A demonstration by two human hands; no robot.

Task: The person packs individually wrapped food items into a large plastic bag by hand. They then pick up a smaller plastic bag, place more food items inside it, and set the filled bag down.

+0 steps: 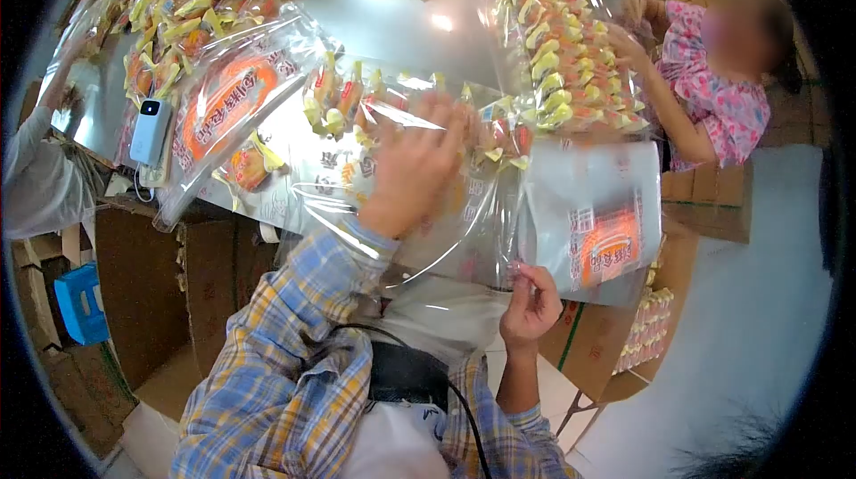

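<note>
My left hand (413,167) reaches into or under a clear plastic bag (419,252); the glare hides which. Its blurred fingers look stretched out over a row of small wrapped snacks (332,100) with yellow-edged wrappers. Lower right, my right hand (530,308) is closed, thumb and fingers pinching the edge of the same bag. To the left lies another clear bag with an orange printed label (234,105). A stack of printed bags (593,212) is beside my right hand. Behind it stands a filled bag of snacks (571,60) in neat rows.
Loose wrapped snacks (196,11) are heaped at the back left of the metal table (392,20). A power bank (150,131) with a cable sits at the left edge. A co-worker (713,87) reaches in from the right. Cardboard boxes (143,292) stand below the table.
</note>
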